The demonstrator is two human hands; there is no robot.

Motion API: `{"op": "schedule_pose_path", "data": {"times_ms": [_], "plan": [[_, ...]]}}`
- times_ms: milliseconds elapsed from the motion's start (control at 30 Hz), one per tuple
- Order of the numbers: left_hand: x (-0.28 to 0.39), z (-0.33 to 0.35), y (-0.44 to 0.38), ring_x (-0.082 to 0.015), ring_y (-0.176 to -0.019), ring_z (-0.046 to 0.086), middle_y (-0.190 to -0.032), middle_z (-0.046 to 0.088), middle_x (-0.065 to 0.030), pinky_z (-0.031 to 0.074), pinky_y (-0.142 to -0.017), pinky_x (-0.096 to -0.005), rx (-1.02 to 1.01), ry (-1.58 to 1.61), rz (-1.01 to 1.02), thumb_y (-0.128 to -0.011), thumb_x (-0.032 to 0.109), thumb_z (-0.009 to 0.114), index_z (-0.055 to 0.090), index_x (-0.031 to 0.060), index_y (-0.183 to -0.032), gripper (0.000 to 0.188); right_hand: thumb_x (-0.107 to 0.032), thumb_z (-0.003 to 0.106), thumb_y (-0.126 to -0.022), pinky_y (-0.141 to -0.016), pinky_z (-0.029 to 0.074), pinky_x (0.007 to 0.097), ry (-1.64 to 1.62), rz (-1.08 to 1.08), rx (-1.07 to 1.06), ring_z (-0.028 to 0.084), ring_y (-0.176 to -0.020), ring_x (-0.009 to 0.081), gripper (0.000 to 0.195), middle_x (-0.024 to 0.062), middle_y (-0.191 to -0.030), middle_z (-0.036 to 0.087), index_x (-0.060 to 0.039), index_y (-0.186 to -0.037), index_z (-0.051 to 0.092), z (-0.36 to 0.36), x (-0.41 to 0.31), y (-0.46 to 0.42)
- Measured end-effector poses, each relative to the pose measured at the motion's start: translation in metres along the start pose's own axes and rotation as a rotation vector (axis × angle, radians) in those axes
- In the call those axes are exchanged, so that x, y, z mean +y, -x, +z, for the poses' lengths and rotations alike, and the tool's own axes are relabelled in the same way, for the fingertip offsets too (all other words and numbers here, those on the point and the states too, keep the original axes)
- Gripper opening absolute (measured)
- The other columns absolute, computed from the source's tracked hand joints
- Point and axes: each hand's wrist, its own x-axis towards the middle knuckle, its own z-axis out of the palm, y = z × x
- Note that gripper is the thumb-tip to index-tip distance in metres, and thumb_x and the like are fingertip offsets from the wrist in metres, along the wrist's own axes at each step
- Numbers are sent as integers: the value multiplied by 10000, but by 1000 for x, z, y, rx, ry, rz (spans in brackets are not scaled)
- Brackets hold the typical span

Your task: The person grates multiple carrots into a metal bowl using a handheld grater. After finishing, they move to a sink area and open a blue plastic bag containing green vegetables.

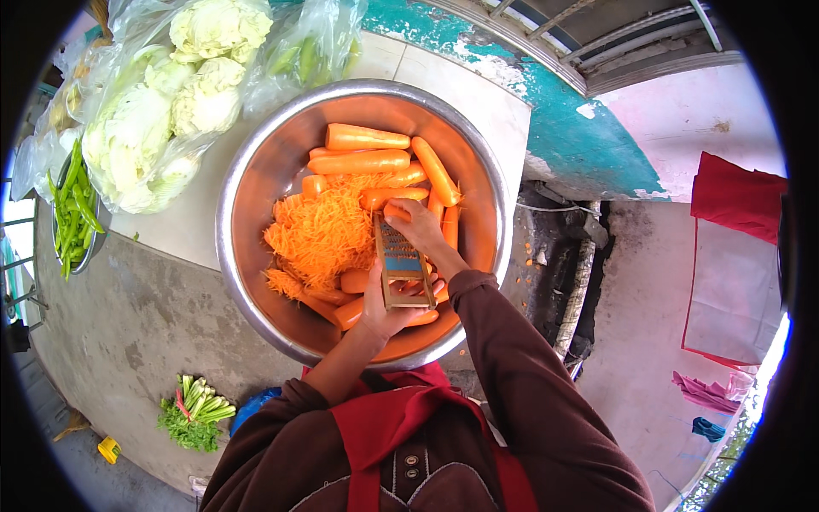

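Note:
A wooden-framed hand grater (402, 259) with a metal grating face slants over the large metal basin (231, 256). My left hand (384, 310) grips its lower end from below. At its upper end, my right hand (419, 227) holds a carrot (398, 212), mostly hidden by the fingers, against the grating face. To the left of the grater, a heap of shredded carrot (320, 237) fills the basin's middle. Several whole peeled carrots (361, 162) lie around the heap, at the far side, along the right and under my hands.
Bagged cabbages (128, 134) and a bag of green vegetables (307, 61) stand on the tiled counter (461, 89). A bowl of green chili peppers (77, 214) is at its left. A tied bunch of leafy stalks (195, 413) lies on the concrete floor. Right of the basin runs a debris-strewn gutter (544, 269) with a pipe.

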Motion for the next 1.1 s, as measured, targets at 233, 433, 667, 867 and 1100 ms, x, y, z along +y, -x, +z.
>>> {"op": "schedule_pose_path", "data": {"times_ms": [233,433,667,867,1100], "plan": [[-2,-23,-8,-390,-1258,469,-1353,442,-179,374,-1032,-623,-68,-81,140,-849,690,558,420,128,-1379,785,-158,700,-845,-931,514,401,9,-139,163,619,-1123,342,337,192,-1181,636,-12,-1148,674,-8,-62,111],[-10,-28,-13,-319,-1194,464,-1209,473,-125,366,-1024,-630,147,-99,131,-841,700,561,449,123,-1279,733,-101,699,-787,-810,503,461,201,-181,288,602,-908,368,132,164,-918,614,-31,-900,698,30,-2,-7],[-7,-25,-15,-269,-1154,528,-1185,564,-69,409,-970,-618,138,-119,110,-906,697,441,554,178,-1202,608,-155,717,-805,-740,495,441,83,-194,267,602,-846,345,126,130,-864,611,-38,-847,698,-7,-58,100],[-11,-36,-11,-325,-1201,485,-1285,507,-116,370,-1004,-639,-23,-167,126,-918,688,427,452,131,-1335,696,-98,680,-804,-753,490,449,353,-145,291,567,-852,352,55,118,-843,594,-49,-782,693,27,-11,-6],[-10,-6,4,-309,-1213,493,-1303,505,-113,390,-988,-643,109,-186,140,-926,699,384,474,156,-1321,677,-110,711,-781,-681,479,410,113,-149,268,570,-770,320,87,126,-759,567,-44,-738,672,0,-64,105]]}}
